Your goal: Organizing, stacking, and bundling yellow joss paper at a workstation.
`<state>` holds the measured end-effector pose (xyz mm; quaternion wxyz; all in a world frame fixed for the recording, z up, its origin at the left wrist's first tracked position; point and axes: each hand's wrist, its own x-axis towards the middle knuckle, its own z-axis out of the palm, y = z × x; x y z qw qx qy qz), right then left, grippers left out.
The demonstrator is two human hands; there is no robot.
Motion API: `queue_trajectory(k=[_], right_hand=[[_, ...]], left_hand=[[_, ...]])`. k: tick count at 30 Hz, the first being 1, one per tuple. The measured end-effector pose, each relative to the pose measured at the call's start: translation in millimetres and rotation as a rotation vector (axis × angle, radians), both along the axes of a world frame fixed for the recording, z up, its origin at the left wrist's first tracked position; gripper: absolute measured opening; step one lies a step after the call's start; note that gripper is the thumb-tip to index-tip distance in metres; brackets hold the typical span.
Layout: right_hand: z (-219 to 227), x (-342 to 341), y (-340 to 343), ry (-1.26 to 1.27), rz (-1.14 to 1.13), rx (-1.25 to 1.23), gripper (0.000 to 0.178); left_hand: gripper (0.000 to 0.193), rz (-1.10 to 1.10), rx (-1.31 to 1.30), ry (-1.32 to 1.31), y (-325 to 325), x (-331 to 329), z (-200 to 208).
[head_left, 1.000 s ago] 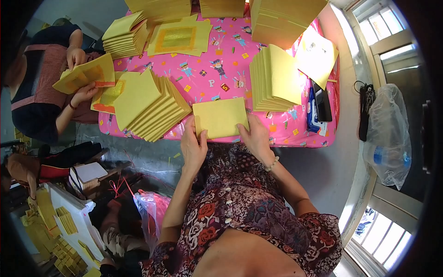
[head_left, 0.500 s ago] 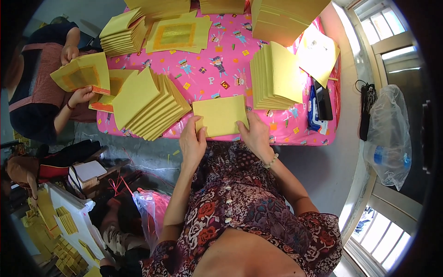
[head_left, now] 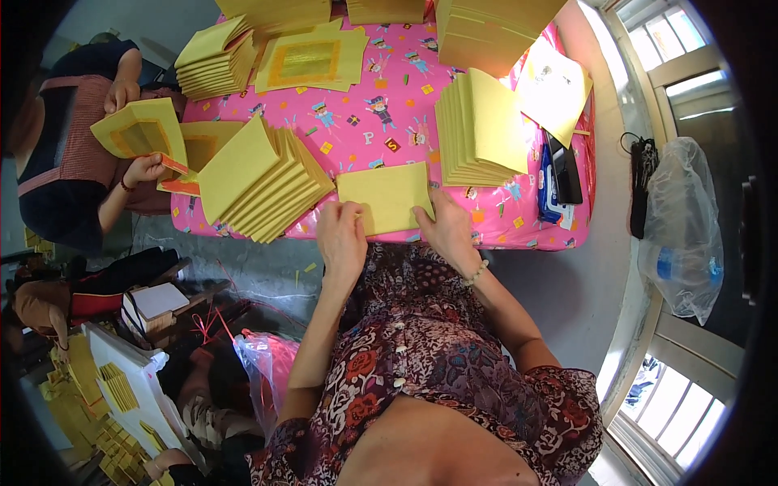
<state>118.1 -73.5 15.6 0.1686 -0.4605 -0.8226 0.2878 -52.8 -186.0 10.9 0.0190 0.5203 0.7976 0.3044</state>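
Observation:
A folded sheet of yellow paper [head_left: 389, 193] lies at the near edge of the pink table, between my two hands. My left hand [head_left: 342, 235] grips its lower left corner with the fingers curled over it. On the opposite side, my right hand [head_left: 448, 233] holds the lower right edge, thumb on top of the paper. A fanned stack of folded yellow papers [head_left: 263, 182] stands just left of my left hand. Another stack of folded papers [head_left: 480, 130] is beyond my right hand, to the right.
The patterned pink tablecloth [head_left: 377, 146] carries more yellow paper bundles [head_left: 215, 58] and flat sheets [head_left: 312, 58] farther back. A phone [head_left: 565, 172] and a blue-white packet [head_left: 549, 194] lie at the right edge. On the left, a co-worker's hands hold a yellow sheet [head_left: 142, 130].
My left hand's fingers have curled in more over the paper's left corner. My right hand keeps nearly the same hold. The co-worker's sheet has bent more.

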Motion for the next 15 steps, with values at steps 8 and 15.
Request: queue_trajectory(k=[8,15], right_hand=[[-6,-2,1,0.060,-0.023,0.022,0.029],[18,-5,-7,0.225,-0.055,0.268,0.026]], left_hand=[[0.024,-0.134,-0.234,-0.142,12,12,11],[0.038,-0.103,-0.187,-0.013,10,20,3]])
